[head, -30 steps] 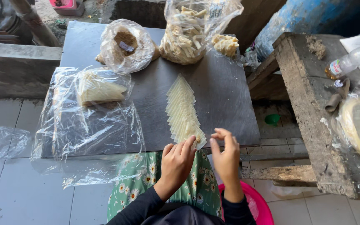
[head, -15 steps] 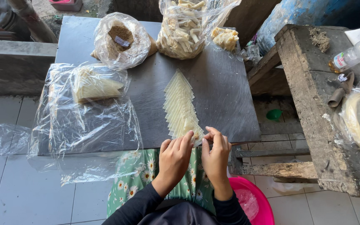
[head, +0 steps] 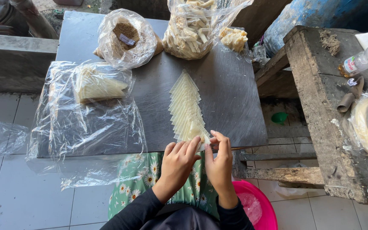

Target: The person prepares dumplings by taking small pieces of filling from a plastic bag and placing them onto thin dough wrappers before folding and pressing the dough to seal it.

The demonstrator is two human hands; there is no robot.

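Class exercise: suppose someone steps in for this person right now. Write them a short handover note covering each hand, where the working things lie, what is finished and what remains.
Left hand: fingertips on the nearest pale wrapper, at the near end of the fanned row of thin pale wrappers.
Right hand: beside it, pinching the same spot, where a little brown filling shows.
Dark flat board: row down the middle; clear bag of brown shredded filling at far left; clear bag of pale rolled pieces beyond.
Done: wrappers laid out.
Left: the rest of the row lies flat.

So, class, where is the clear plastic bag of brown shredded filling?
In the head view, the clear bag of brown filling sits at the dark board's far left, beside the bag of pale rolled pieces.
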